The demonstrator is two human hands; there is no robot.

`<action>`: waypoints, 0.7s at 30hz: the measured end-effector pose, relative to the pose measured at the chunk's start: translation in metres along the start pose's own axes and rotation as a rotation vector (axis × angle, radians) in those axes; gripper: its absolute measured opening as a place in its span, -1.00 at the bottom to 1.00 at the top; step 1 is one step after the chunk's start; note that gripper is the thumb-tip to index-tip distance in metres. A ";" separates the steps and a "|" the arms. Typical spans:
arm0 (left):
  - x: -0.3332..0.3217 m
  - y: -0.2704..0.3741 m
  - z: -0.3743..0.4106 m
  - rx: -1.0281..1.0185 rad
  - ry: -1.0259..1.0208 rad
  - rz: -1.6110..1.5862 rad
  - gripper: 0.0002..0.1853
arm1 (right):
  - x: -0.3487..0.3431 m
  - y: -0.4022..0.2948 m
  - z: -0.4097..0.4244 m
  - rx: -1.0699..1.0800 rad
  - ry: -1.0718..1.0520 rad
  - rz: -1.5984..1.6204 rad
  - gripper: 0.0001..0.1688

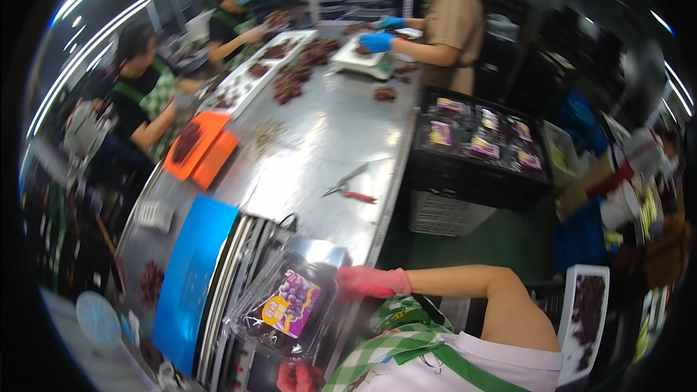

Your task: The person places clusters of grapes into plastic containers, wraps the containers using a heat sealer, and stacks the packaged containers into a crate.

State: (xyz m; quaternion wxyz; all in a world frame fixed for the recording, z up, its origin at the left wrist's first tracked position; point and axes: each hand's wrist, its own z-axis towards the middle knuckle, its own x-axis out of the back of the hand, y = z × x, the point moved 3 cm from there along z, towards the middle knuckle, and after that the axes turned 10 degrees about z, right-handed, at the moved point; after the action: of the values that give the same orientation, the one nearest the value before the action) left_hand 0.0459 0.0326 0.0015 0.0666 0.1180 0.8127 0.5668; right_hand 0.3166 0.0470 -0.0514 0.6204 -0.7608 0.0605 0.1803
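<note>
A clear plastic box of dark grapes [283, 305] with a purple and yellow label lies over a film wrapping machine [220, 294], loose cling film stretched around it. My right hand [373, 281], in a pink glove, is at the upper right corner of the box, its fingers partly hidden. At the bottom rim, my left hand [298, 377], in a pink glove too, is at the near side of the box with curled fingers. Whether either hand grips the box or the film cannot be told. The machine's blue cover [193, 283] rises left of its metal rollers.
Red-handled pruning shears [351, 188], an orange scale [209, 149] and a white scale [364, 60] stand on the metal table [321, 136]. Several packed boxes fill a black crate [479, 169] at the right. Co-workers stand along the table's far sides.
</note>
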 end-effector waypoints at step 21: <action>-0.289 -0.008 -0.035 0.035 -1.302 0.572 -0.71 | 0.014 0.116 -0.367 0.706 1.193 0.978 -0.78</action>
State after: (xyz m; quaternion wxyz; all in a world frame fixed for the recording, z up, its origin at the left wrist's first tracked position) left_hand 0.3155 -0.0788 -0.0012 0.3855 0.6423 0.5541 0.3632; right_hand 0.3663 -0.3311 -0.1032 0.5379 -0.3786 0.7525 -0.0325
